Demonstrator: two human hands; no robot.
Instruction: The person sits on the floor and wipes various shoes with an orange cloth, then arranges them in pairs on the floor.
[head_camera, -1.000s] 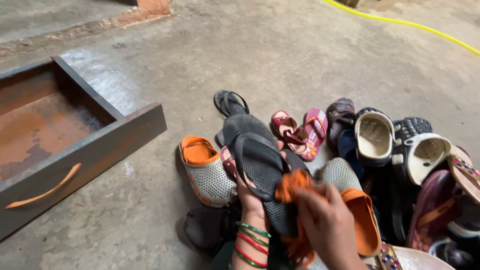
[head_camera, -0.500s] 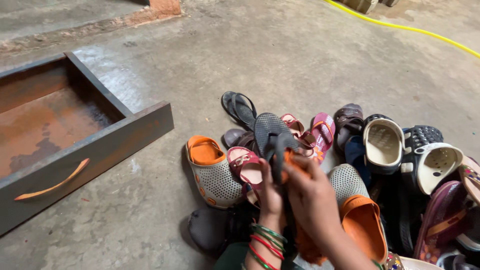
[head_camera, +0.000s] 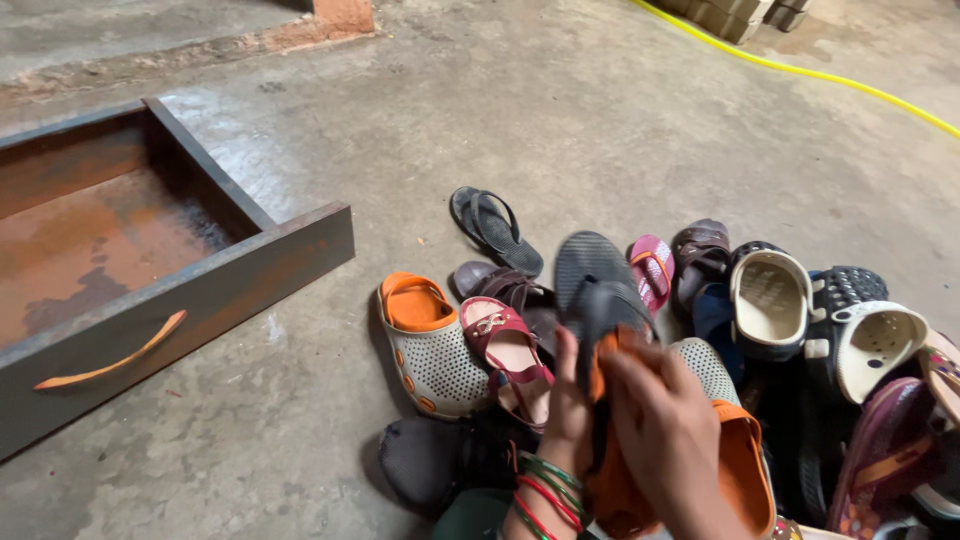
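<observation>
A rusty drawer (head_camera: 150, 280) lies on the concrete floor (head_camera: 560, 110). Right of it sits a heap of shoes (head_camera: 780, 330); beyond, a yellow hose (head_camera: 800, 68).

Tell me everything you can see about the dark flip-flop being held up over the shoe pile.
The dark flip-flop is a grey-black rubbery sandal with a finely dotted footbed and a dark Y-shaped strap. It is lifted above the pile, toe end pointing away. The left hand grips its near end from the side, and the right hand presses an orange cloth against it. The heel end is hidden behind the hands.
</observation>
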